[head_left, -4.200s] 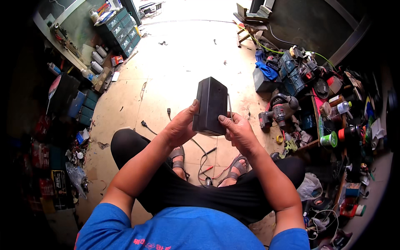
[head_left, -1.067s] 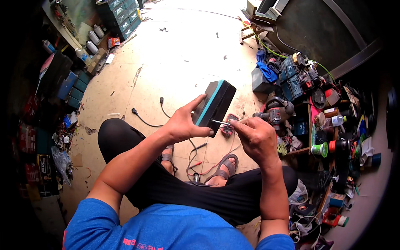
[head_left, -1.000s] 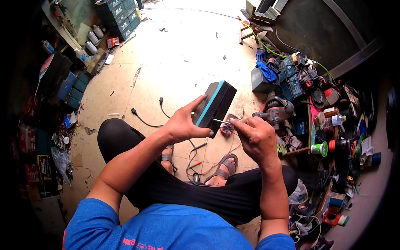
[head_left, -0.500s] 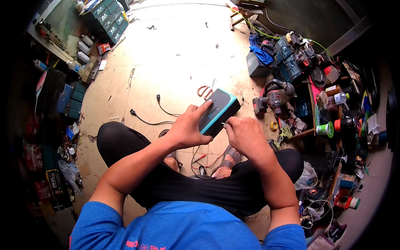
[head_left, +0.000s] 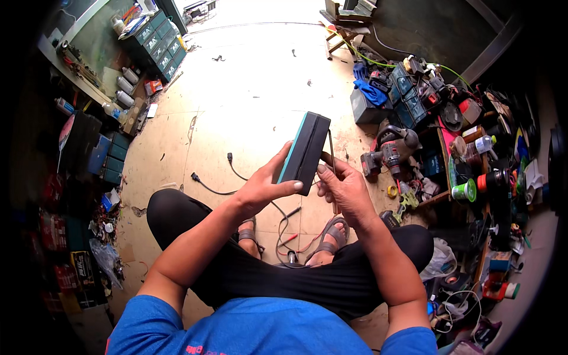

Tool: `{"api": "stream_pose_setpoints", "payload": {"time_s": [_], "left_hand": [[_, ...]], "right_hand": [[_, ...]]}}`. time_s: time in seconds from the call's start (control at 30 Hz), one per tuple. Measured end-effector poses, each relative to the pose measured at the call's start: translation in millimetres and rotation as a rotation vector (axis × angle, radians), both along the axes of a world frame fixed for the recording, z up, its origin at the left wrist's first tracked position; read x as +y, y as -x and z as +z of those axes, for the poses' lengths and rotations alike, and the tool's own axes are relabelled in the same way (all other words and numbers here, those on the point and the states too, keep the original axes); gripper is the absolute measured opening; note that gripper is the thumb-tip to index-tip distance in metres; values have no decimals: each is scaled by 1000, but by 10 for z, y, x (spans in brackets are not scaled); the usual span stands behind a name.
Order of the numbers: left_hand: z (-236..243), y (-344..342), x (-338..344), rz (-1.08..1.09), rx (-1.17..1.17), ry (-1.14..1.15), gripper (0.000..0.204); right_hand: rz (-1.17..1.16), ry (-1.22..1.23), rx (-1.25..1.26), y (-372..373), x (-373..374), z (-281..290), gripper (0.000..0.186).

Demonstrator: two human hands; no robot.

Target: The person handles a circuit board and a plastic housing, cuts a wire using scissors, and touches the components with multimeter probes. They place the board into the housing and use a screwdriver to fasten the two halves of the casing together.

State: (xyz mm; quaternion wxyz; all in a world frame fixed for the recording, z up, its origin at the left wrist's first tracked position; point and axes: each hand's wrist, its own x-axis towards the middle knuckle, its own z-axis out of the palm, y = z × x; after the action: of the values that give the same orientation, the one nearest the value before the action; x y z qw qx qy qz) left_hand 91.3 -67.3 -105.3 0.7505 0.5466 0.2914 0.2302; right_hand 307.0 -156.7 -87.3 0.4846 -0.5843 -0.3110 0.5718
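A black box-shaped device [head_left: 307, 151] with a teal edge is tilted up over the floor between my knees. My left hand [head_left: 260, 188] is closed round its left side and lower end, thumb across the near face. Close to the box's lower right side, the fingers of my right hand [head_left: 343, 184] are bent in a pinch. What lies between them is too small to make out. A thin dark strip [head_left: 331, 142] runs down from the box's upper right corner, behind my right hand. Whether it belongs to the box cannot be told.
Black cables with plugs [head_left: 213, 188] and a red probe lead [head_left: 289, 239] lie near my sandalled feet. To the right are a cordless power tool [head_left: 390, 148], a grey battery-like block [head_left: 367, 106] and crowded shelves. Drawers [head_left: 157, 47] and spray cans [head_left: 125, 86] line the left.
The box has turned, so its black side faces up and the teal-edged face points left. The right hand has shifted slightly, and the thin strip beside the box has come into view.
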Motion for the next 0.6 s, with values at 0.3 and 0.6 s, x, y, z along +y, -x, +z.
{"api": "stream_pose_setpoints", "payload": {"time_s": [0.3, 0.6], "left_hand": [[30, 9, -30, 96, 152, -68, 88], [102, 210, -17, 222, -252, 460, 64]], "right_hand": [[-138, -116, -22, 120, 22, -245, 37], [-315, -253, -217, -780, -95, 481, 21]]}}
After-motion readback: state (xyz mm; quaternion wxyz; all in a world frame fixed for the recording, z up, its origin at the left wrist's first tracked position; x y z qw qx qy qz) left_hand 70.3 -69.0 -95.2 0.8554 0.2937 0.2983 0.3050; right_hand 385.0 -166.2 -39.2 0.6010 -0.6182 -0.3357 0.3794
